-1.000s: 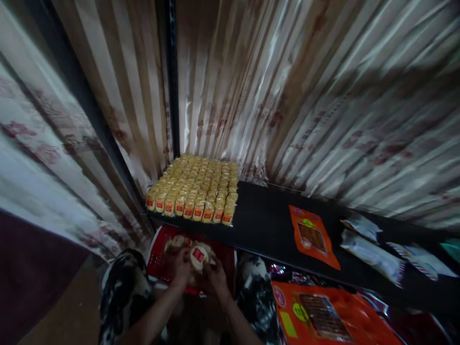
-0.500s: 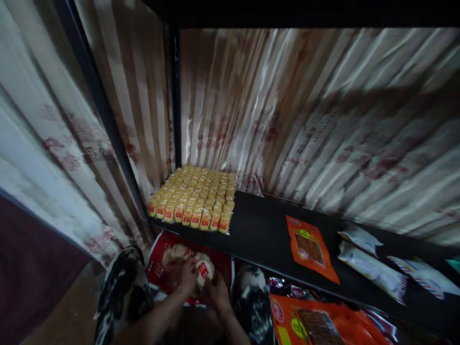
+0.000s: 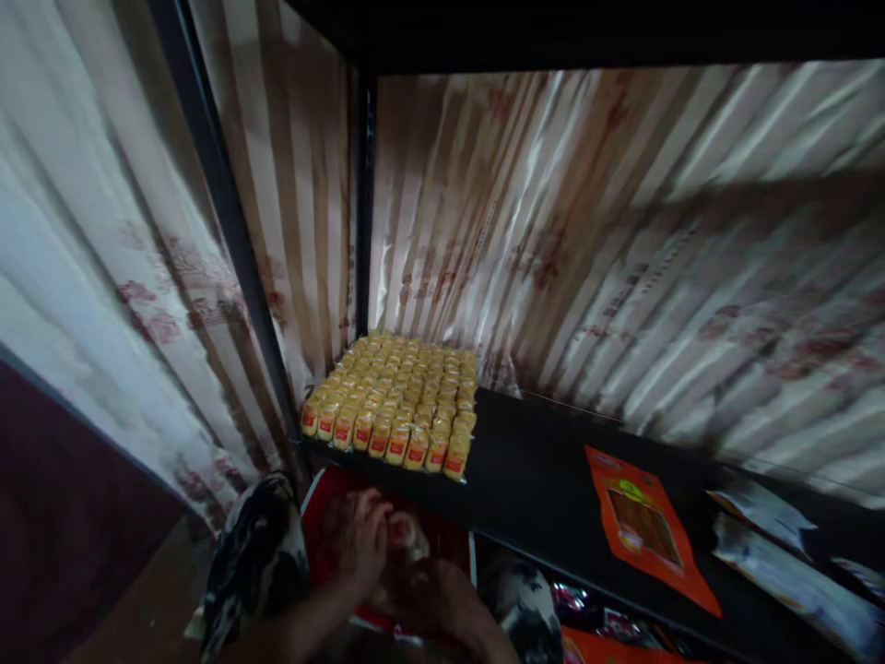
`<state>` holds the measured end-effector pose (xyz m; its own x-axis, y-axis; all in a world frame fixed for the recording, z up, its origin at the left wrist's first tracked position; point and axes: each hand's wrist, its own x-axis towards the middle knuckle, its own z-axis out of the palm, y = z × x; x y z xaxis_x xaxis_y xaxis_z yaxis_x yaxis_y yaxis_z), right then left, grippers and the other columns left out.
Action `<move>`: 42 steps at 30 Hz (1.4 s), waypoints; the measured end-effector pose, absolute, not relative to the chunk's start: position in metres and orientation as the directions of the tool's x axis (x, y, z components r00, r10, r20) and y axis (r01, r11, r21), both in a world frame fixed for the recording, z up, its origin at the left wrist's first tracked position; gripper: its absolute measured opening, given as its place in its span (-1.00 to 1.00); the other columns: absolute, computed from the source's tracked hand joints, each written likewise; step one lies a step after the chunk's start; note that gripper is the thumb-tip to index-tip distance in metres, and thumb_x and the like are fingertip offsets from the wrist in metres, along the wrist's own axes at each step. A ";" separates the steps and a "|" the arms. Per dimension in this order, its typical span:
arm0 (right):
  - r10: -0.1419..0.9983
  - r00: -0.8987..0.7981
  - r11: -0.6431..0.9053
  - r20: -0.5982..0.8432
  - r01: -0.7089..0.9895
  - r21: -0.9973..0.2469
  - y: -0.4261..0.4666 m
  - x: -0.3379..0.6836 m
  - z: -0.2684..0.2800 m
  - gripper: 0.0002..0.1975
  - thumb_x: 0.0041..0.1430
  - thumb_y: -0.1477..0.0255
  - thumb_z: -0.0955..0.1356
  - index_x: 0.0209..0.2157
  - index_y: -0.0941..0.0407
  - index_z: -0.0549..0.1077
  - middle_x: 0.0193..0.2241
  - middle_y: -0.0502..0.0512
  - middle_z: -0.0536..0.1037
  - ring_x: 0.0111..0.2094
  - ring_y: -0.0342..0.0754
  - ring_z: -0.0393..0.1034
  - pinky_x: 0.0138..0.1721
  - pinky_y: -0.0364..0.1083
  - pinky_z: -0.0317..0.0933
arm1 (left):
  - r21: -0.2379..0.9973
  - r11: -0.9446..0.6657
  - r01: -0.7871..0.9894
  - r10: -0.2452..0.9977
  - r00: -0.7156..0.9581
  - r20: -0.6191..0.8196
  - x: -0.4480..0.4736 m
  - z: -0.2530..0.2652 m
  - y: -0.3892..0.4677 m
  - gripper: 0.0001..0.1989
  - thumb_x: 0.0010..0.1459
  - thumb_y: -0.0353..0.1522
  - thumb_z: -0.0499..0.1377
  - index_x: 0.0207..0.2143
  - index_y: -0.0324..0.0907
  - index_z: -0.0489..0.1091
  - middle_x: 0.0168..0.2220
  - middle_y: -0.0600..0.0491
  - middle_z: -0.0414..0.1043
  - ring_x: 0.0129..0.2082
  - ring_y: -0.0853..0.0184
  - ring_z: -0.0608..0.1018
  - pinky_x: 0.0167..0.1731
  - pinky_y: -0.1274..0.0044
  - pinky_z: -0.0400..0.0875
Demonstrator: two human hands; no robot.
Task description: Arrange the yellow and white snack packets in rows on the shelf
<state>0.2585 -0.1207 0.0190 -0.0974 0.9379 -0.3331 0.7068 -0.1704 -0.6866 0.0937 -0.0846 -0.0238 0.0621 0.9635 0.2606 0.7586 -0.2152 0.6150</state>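
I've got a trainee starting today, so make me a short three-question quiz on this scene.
1. True or false: the small yellow packs are set in rows on the black shelf.
2. Multiple choice: the packet lying between those packs and the whitish packets is (a) green, (b) orange, (c) black.
3. Fill in: the left hand and right hand are at a ___ container with a pale rim.

Key: 1 true; 2 b; 3 red.
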 end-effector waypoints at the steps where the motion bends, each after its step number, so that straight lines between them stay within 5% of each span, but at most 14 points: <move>1: 0.923 -0.205 -0.117 -0.326 0.655 -0.746 -0.117 0.258 0.030 -0.78 0.02 0.32 0.32 -0.55 0.08 0.55 -0.54 0.08 0.59 -0.40 0.04 0.50 -0.41 -0.14 0.27 | 0.555 -0.294 0.778 0.920 0.072 0.386 0.088 -0.017 -0.078 -0.64 0.14 -0.50 -0.05 -0.15 -0.10 0.47 0.00 -0.07 0.37 0.02 0.23 0.40 0.00 0.32 0.35; 3: 0.922 -0.317 -0.019 -0.224 0.538 -0.843 -0.103 0.255 0.054 -0.72 0.11 0.28 0.26 -0.44 0.08 0.57 -0.43 0.05 0.61 -0.31 0.04 0.49 -0.32 -0.11 0.30 | 0.447 -0.373 0.813 0.828 0.074 0.555 0.078 -0.004 -0.060 -0.61 0.17 -0.48 -0.04 -0.02 -0.07 0.41 0.12 -0.06 0.26 0.16 0.20 0.27 0.08 0.28 0.28; 6: 0.962 -0.267 0.081 -0.048 0.454 -0.888 -0.068 0.245 0.088 -0.64 0.19 0.21 0.21 -0.25 0.08 0.56 -0.29 0.10 0.61 -0.24 0.04 0.49 -0.18 -0.05 0.32 | 0.322 -0.375 0.869 0.733 0.066 0.677 0.067 0.009 -0.029 -0.57 0.19 -0.48 -0.03 0.10 -0.07 0.29 0.21 -0.08 0.14 0.27 0.14 0.08 0.14 0.23 0.18; 9: 0.958 -0.218 0.279 0.186 0.558 -0.782 -0.017 0.231 0.107 -0.61 0.25 0.24 0.17 -0.09 0.08 0.51 -0.11 0.15 0.56 -0.06 0.04 0.42 0.00 0.03 0.26 | 0.243 -0.387 0.889 0.712 0.121 0.692 0.064 0.015 -0.004 -0.54 0.19 -0.45 -0.01 0.16 -0.10 0.23 0.25 -0.09 0.09 0.30 0.09 -0.01 0.19 0.17 0.06; 12: 0.893 -0.282 0.440 0.349 0.707 -0.553 0.039 0.215 0.110 -0.56 0.27 0.29 0.13 0.06 0.15 0.39 0.11 0.22 0.37 0.20 0.06 0.14 0.17 0.11 0.08 | 0.192 -0.458 0.868 0.693 0.213 0.689 0.065 0.017 0.011 -0.57 0.19 -0.36 0.00 0.11 -0.15 0.28 0.25 -0.08 0.11 0.30 0.08 -0.01 0.21 0.14 -0.04; 19: 0.941 -0.299 0.330 0.158 0.913 -0.239 0.126 0.180 0.099 -0.44 0.30 0.25 0.12 0.21 0.30 0.14 0.25 0.34 0.08 0.30 0.12 -0.15 0.25 0.12 -0.18 | 0.172 -0.499 0.850 0.692 0.271 0.669 0.056 0.014 0.025 -0.50 0.17 -0.25 0.04 0.17 -0.08 0.21 0.26 -0.04 0.08 0.30 0.09 -0.03 0.21 0.20 -0.11; 27: 0.945 -0.326 0.317 -0.001 0.920 -0.228 0.146 0.167 0.084 -0.37 0.33 0.24 -0.01 0.24 0.43 0.01 0.28 0.38 -0.04 0.32 0.13 -0.27 0.27 0.09 -0.25 | 0.154 -0.459 0.875 0.699 0.249 0.670 0.056 0.011 0.034 -0.51 0.17 -0.23 0.04 0.16 -0.05 0.23 0.23 0.03 0.16 0.30 0.14 -0.02 0.24 0.27 -0.26; 36: 0.939 -0.337 0.315 -0.071 0.923 -0.219 0.150 0.166 0.088 -0.30 0.31 0.16 -0.05 0.27 0.39 -0.06 0.30 0.30 -0.11 0.33 0.09 -0.34 0.28 0.05 -0.31 | 0.175 -0.419 0.891 0.705 0.198 0.682 0.062 0.004 0.037 -0.56 0.20 -0.19 0.02 0.12 -0.03 0.28 0.20 0.04 0.22 0.26 0.16 0.10 0.24 0.27 -0.16; 42: 0.958 -0.285 0.284 0.013 0.946 -0.158 0.151 0.168 0.090 -0.33 0.30 0.13 -0.02 0.28 0.28 -0.03 0.32 0.23 -0.15 0.33 0.09 -0.40 0.28 0.08 -0.40 | 0.157 -0.422 0.893 0.690 0.204 0.694 0.062 0.003 0.038 -0.56 0.19 -0.19 0.03 0.12 -0.02 0.29 0.19 0.06 0.23 0.27 0.15 0.08 0.24 0.28 -0.18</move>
<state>0.1677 0.1509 0.0895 -0.2853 0.9584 0.0132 0.9457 0.2837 -0.1585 0.0622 0.0384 0.0030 0.2043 0.6901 0.6943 0.8929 -0.4221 0.1567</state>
